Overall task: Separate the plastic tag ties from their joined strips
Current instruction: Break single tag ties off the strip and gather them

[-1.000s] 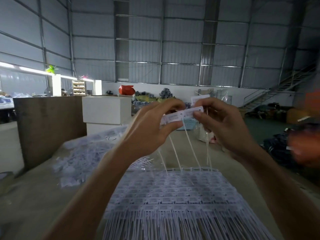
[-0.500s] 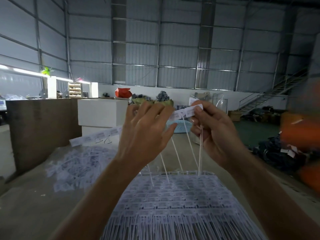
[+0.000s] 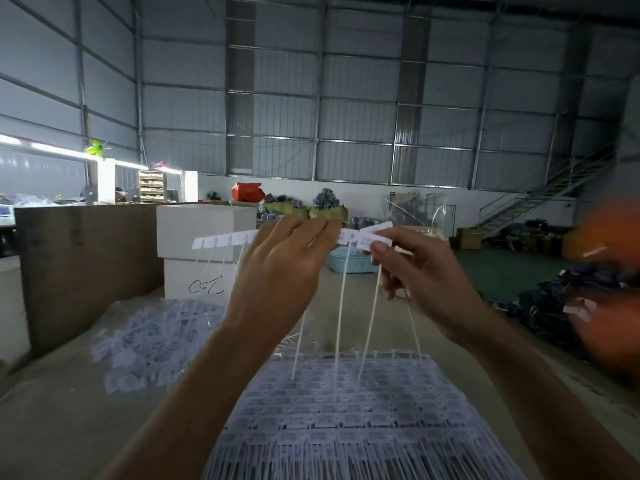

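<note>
Mid-frame, left hand point(image 3: 280, 271) grips a joined strip point(image 3: 225, 240) of tag ties, its fingers curled over the top edge and hiding the strip's middle. Right hand point(image 3: 415, 271) pinches the end tag point(image 3: 375, 239) between thumb and fingers. Thin tails hang toward the stacked strips point(image 3: 346, 420) on the bench point(image 3: 52, 410), lower centre; print too blurred to read.

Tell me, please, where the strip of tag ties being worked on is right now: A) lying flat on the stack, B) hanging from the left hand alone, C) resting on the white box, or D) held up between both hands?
D: the left hand and right hand both pinch the strip, raised above the stack.
</note>
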`<state>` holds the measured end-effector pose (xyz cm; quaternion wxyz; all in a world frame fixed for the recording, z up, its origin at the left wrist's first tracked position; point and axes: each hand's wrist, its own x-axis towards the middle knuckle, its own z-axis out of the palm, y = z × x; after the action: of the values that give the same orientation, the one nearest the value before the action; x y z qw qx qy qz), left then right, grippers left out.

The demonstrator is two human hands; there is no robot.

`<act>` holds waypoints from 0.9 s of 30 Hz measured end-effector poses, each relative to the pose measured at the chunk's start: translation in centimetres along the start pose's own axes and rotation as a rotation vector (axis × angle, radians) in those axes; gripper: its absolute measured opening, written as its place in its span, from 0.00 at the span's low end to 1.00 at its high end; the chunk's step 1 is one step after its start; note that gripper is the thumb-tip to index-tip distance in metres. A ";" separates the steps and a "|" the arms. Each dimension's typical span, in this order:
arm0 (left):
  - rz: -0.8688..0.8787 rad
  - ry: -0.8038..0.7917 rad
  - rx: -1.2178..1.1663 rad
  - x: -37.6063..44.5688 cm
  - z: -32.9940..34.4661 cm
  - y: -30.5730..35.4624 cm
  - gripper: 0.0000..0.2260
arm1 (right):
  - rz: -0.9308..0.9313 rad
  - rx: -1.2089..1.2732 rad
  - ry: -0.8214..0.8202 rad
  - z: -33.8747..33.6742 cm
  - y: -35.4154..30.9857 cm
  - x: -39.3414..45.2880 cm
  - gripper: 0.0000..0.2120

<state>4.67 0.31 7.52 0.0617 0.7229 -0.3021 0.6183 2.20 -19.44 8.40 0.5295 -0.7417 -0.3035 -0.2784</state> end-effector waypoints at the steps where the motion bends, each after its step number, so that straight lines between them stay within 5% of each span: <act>1: 0.003 -0.006 -0.004 -0.1 0.1 0.0 0.15 | -0.041 -0.066 0.010 0.0 0.1 0.1 0.09; 17: -0.087 -0.146 -0.215 0.0 0.4 -0.1 0.13 | -0.650 -0.928 0.146 -0.1 1.6 0.3 0.09; 22: -0.056 -0.172 -0.230 0.1 0.1 -0.2 0.11 | -0.425 -0.577 0.129 -0.1 1.8 0.2 0.07; 27: -0.027 -0.092 -0.154 0.3 -0.2 0.3 0.14 | -0.172 -0.264 0.130 -0.3 1.6 0.3 0.21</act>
<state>4.35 0.10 7.74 0.1114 0.7478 -0.3412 0.5585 3.56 -20.11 7.76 0.4202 -0.7566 -0.2916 -0.4074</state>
